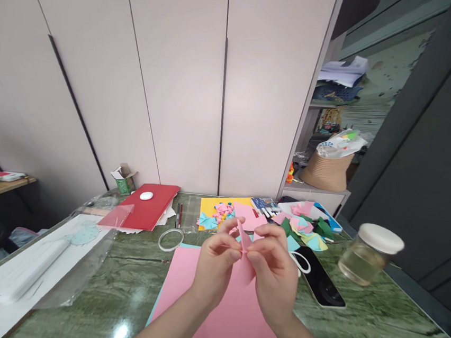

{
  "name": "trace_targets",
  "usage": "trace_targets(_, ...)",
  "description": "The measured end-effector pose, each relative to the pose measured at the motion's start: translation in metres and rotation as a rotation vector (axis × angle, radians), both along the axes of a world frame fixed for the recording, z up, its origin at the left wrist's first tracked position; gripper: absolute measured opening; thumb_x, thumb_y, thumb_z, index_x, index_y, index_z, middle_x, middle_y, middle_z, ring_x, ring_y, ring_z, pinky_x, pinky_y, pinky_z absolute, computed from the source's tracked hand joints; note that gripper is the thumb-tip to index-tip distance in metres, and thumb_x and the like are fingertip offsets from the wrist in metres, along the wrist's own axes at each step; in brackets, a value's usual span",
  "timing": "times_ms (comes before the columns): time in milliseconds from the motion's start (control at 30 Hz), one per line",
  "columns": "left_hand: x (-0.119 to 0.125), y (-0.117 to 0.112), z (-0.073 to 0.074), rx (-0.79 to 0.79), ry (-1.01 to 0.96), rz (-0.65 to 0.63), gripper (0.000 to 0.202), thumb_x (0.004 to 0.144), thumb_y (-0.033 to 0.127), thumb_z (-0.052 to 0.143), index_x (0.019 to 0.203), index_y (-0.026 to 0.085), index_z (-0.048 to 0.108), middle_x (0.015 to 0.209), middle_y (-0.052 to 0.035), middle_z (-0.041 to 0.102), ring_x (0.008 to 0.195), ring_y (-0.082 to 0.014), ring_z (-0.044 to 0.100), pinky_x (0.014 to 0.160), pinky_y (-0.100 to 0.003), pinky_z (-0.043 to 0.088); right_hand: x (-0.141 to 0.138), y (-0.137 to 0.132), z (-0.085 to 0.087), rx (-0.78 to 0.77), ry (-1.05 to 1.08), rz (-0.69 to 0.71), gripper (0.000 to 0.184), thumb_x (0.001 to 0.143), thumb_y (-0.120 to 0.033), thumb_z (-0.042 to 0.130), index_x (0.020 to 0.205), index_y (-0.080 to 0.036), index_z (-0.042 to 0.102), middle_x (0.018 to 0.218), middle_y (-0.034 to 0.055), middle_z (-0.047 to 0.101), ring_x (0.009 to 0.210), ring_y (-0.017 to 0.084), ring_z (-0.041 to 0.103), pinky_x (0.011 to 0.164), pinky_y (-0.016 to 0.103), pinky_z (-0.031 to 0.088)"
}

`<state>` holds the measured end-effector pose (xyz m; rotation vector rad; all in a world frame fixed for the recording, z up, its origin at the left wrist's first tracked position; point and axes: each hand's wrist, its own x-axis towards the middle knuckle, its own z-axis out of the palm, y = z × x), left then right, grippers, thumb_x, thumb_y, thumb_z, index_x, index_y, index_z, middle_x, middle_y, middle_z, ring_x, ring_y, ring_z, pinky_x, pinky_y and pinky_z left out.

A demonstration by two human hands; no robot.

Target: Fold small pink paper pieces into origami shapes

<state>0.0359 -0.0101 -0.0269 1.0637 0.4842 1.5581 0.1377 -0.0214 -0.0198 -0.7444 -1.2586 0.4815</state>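
Observation:
Both hands pinch one small folded piece of pink paper [244, 240] in the middle of the view, above the table. My left hand [219, 258] grips its left side between thumb and fingertips. From the other side, my right hand [275, 272] pinches it close to the left thumb. One pointed flap sticks up between the fingers, and a wider part hangs below the thumbs, slightly blurred. Beneath the hands lies a large pink sheet [181, 276], with a light blue edge showing under it.
On the right are a black phone [320, 279], a white-lidded jar [369, 254] of liquid and folded paper pieces [303, 224]. A tape roll [171, 240], red folder [152, 204] and plastic-covered drawing [53, 258] lie left. A yellow sheet [208, 202] with small paper pieces lies behind.

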Motion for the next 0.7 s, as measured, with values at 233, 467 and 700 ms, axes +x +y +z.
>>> trace_targets(233,-0.001,0.003,-0.003,0.127,0.016,0.042,0.019,0.063,0.037,0.078,0.061,0.023,0.066,0.086,0.0,0.05,0.09,-0.0176,0.055,0.082,-0.031,0.044,0.001,0.0,0.005,0.08,-0.017,0.075,0.012,0.077,-0.017,0.064,0.067,-0.025,0.062,0.073,-0.0005,0.054,0.074,0.016,0.053,0.064,0.028,0.042)
trace_targets(467,-0.004,-0.001,0.005,0.231,0.148,0.197,0.011,0.067,0.02,0.077,0.066,0.022,0.066,0.069,0.0007,0.057,0.07,-0.0139,0.054,0.07,-0.027,0.045,0.005,0.003,0.005,0.056,-0.114,0.111,0.011,0.081,-0.021,0.06,0.07,-0.023,0.059,0.063,-0.0012,0.055,0.061,0.015,0.05,0.057,0.028,0.04)
trace_targets(700,-0.014,-0.002,0.008,0.359,0.328,0.403,0.013,0.068,0.014,0.074,0.072,0.023,0.066,0.067,0.0001,0.064,0.066,-0.0159,0.057,0.063,-0.027,0.046,0.024,0.004,0.015,-0.021,-0.285,0.227,0.013,0.088,-0.027,0.052,0.082,-0.024,0.063,0.075,0.0012,0.063,0.074,0.017,0.058,0.068,0.03,0.044)
